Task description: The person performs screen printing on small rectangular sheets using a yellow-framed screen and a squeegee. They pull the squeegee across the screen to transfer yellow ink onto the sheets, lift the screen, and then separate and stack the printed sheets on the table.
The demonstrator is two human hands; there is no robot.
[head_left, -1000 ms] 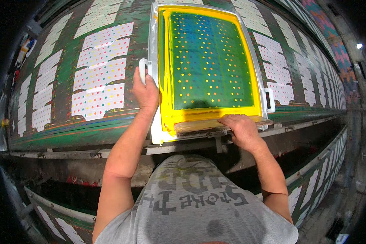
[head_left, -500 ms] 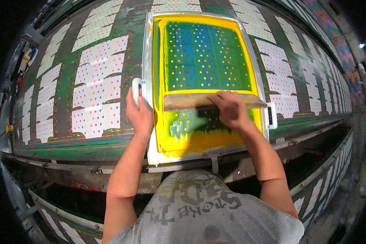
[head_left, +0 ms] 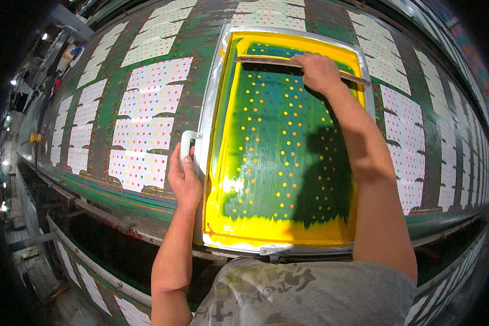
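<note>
Seemingly, we spread yellow ink (head_left: 271, 232) across the screen (head_left: 271, 144) over the table (head_left: 101, 130): our right hand (head_left: 320, 73) grips the squeegee (head_left: 271, 60) toward the far side, our left hand (head_left: 185, 182) clasps the white handle (head_left: 185, 146); the next move likely needs even pressure; dotted pieces (head_left: 141, 167) flank the screen, our right forearm (head_left: 367, 146) hiding part

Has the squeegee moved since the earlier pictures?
Yes. The squeegee, held in the right hand, has gone away from the person, from the screen frame's near edge to close by its far edge.
</note>
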